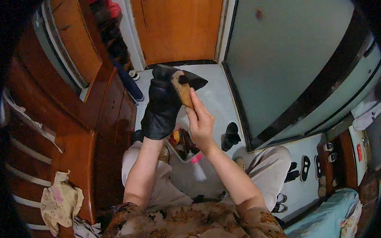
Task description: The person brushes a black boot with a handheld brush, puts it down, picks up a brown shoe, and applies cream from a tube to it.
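Note:
A black leather boot (162, 108) is raised before me, its shaft opening towards me and its toe pointing to the upper right. My left forearm (148, 168) goes into the shaft, so the left hand inside is hidden; the boot is held up on it. Between the fingers and thumb of my right hand (201, 121) is a wooden-handled shoe brush (185, 95). Its pale, curved bristle end lies against or just over the boot near the ankle and foot; contact is hard to tell.
Below, between my feet, stands an open box (186, 159) of shoe-care items. Another black boot (230, 136) is on the floor to the right. A wooden cabinet (82, 140) borders my left, a frosted glass partition (284, 59) my right. Several shoes line the right side.

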Available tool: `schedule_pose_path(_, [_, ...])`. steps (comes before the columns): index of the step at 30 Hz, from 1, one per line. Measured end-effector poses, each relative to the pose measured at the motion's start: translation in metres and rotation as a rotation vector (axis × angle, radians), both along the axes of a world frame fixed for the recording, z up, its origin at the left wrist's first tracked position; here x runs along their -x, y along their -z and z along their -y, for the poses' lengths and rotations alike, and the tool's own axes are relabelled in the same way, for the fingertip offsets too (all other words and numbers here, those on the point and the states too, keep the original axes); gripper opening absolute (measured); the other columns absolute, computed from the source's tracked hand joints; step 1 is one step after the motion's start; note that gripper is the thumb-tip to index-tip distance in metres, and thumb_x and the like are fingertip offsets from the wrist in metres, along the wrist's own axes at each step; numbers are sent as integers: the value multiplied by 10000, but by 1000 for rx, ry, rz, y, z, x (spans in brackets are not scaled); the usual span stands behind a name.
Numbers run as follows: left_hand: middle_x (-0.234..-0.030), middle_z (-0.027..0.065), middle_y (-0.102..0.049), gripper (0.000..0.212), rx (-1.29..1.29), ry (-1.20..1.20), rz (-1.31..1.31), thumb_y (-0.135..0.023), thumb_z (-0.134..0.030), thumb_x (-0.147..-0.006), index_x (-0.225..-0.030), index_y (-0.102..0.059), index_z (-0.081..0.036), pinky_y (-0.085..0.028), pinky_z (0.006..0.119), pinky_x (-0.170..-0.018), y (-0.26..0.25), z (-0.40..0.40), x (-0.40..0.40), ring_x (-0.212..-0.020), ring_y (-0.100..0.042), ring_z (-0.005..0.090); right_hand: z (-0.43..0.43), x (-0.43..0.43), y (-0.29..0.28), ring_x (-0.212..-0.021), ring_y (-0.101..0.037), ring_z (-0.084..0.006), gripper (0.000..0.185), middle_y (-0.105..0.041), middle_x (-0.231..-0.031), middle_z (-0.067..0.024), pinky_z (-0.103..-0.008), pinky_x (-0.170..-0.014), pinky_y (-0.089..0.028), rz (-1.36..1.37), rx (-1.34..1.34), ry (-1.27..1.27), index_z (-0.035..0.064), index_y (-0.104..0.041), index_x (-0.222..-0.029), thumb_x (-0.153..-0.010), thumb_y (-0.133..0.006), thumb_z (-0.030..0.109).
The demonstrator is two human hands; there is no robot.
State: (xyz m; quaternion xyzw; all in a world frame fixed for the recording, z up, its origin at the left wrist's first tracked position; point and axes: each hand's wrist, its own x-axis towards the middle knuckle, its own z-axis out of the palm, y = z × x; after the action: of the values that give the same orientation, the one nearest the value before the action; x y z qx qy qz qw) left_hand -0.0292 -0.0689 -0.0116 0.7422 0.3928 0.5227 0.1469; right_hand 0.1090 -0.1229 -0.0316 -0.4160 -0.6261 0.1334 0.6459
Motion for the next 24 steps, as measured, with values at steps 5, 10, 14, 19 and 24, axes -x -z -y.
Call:
schedule_pose_path(5, [-1464,134,-478,467,-165,-95,-254,-537,-127,-967,-1427,-479,-76,-351,332,-1127,19,-12,24,-1332,-457,259,-34,-56,22,-873,-581,-123,462,-685,-1117,-111,-264,-809,-478,-50,171,184,37,-500,-1427,-970,-551,76])
schedule_pose_path(10, [-1453,137,-487,506,264,176,189,-570,-165,-933,-1421,-484,-65,-354,334,-1122,28,-11,26,-1328,-459,259,-22,-149,14,-822,-549,-85,433,-661,-984,-61,-254,-751,-477,-37,265,274,12,-519,-1401,-981,-550,117])
schedule_pose_path(14, [-1444,140,-494,541,683,369,382,-596,-195,-905,-1417,-487,-56,-357,335,-1117,56,-21,8,-1325,-461,259,-11,-219,22,-840,-621,-161,440,-706,-1007,-133,-311,-791,-503,124,403,349,49,-549,-1384,-961,-592,162])
schedule_pose_path(19, [-1432,143,-503,588,1129,391,269,-629,-233,-871,-1411,-492,-45,-360,336,-1112,138,-40,-20,-1322,-463,260,-13,-254,64,-823,-623,-151,446,-699,-942,-128,-304,-783,-502,142,481,312,29,-555,-1369,-952,-601,180])
schedule_pose_path(24, [-1421,146,-513,637,1380,348,22,-662,-271,-838,-1405,-496,-34,-363,337,-1107,233,-75,-69,-1319,-465,260,-10,-265,76,-770,-639,-176,431,-709,-932,-134,-310,-743,-509,-39,514,335,10,-572,-1340,-939,-619,161])
